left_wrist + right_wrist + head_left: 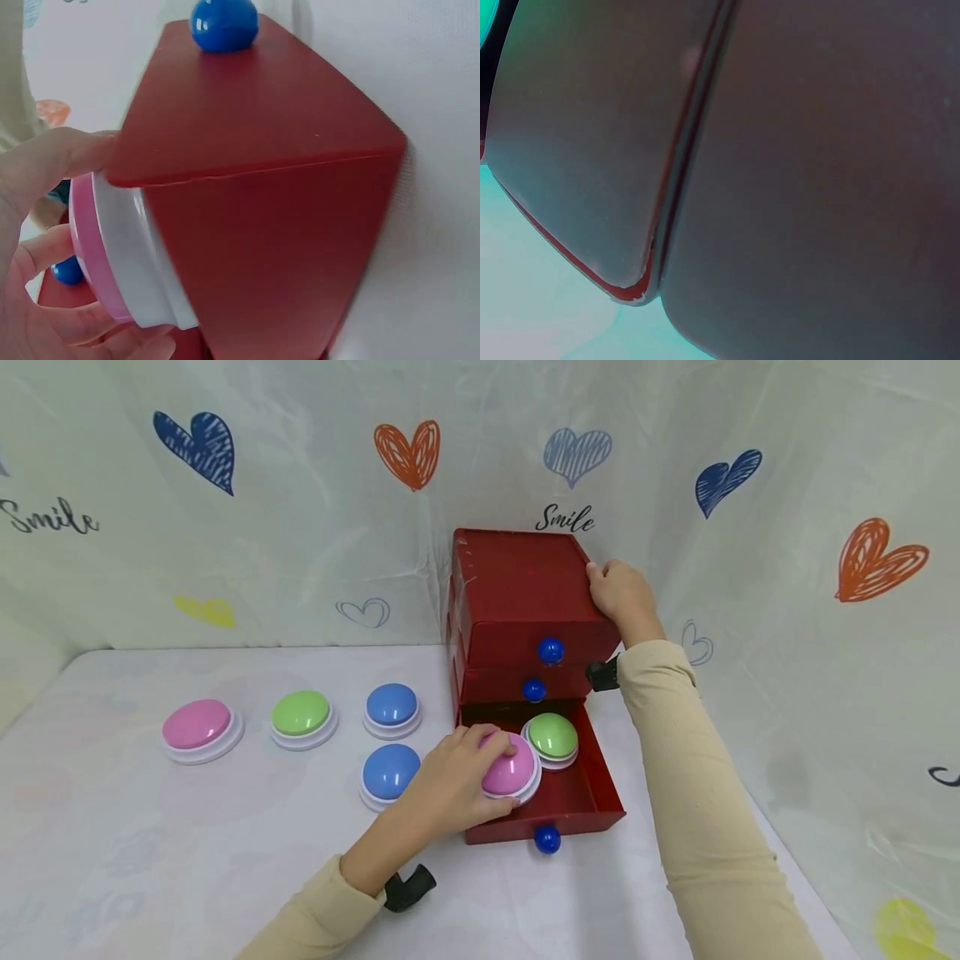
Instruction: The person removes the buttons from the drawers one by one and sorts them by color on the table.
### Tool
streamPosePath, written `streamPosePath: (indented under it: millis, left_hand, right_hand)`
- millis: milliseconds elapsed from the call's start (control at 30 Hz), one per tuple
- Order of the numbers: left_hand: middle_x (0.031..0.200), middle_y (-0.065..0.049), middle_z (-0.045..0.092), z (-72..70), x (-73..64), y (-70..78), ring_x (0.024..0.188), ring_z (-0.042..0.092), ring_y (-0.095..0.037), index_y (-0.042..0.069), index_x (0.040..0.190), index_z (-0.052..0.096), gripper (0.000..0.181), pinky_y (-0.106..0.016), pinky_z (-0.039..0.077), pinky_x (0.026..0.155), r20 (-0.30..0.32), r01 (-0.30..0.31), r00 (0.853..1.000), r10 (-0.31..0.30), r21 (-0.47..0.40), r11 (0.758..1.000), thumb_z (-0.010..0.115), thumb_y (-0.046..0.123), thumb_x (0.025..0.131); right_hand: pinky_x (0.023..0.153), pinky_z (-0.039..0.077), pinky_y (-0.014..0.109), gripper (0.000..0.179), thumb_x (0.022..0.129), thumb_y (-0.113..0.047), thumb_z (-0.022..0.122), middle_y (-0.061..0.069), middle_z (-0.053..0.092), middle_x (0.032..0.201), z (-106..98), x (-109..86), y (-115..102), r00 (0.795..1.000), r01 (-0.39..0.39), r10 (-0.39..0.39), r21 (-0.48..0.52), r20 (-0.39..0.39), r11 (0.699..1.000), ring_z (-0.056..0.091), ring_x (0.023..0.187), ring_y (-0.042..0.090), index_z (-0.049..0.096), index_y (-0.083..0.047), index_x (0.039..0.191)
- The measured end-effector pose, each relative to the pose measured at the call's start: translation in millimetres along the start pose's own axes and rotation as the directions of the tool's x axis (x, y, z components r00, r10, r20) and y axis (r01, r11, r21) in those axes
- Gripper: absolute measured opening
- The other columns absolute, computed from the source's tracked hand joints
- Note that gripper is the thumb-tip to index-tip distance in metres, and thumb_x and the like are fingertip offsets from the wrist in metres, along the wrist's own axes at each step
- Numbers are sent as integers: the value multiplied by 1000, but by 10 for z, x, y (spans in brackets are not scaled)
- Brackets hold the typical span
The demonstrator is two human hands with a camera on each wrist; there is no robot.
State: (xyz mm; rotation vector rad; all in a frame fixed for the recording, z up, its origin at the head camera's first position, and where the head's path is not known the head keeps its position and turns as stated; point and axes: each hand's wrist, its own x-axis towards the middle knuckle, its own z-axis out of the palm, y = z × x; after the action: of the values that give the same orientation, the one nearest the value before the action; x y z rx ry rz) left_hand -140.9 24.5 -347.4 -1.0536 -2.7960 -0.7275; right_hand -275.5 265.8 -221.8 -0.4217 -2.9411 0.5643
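Observation:
My left hand grips a pink dome button with a white base over the left side of the pulled-out bottom drawer. In the left wrist view the same pink button is tilted beside the drawer wall, fingers and thumb round its rim. A green dome button sits inside the drawer, just right of the pink one. My right hand rests on the top right edge of the red drawer cabinet. The right wrist view shows only dark cabinet panels.
Left of the cabinet on the white table stand two blue buttons, another green button and another pink button. Blue ball knobs stick out from the drawer fronts. A white curtain printed with hearts hangs behind.

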Motion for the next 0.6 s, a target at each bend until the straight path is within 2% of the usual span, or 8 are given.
streamPosePath:
  millis: [167,300,600]
  left_hand:
    - [127,-7,51,-78,-68,10,112,49,-22,24,113,51,55,-35,54,77,-36,-5,999,4,-28,1000,79,40,69]
    - [129,-6,51,-147,-137,-2,114,50,-23,26,113,52,54,-37,55,77,-49,29,998,-31,-45,999,79,39,68]
    - [127,-6,52,-281,-345,-160,114,49,-24,23,114,55,53,-37,55,74,-103,65,992,-71,-55,996,78,37,68]
  right_hand:
    - [76,43,42,50,100,-41,24,19,55,104,3,4,3,1000,-3,3,9,5,1000,53,90,32,50,0,111]
    - [75,43,40,50,100,-42,24,18,54,103,5,14,4,1000,-7,7,11,9,1000,53,90,31,49,0,111]
    - [72,42,38,49,100,-42,24,17,53,100,6,13,16,1000,-12,12,19,11,1000,52,89,31,49,-1,109]
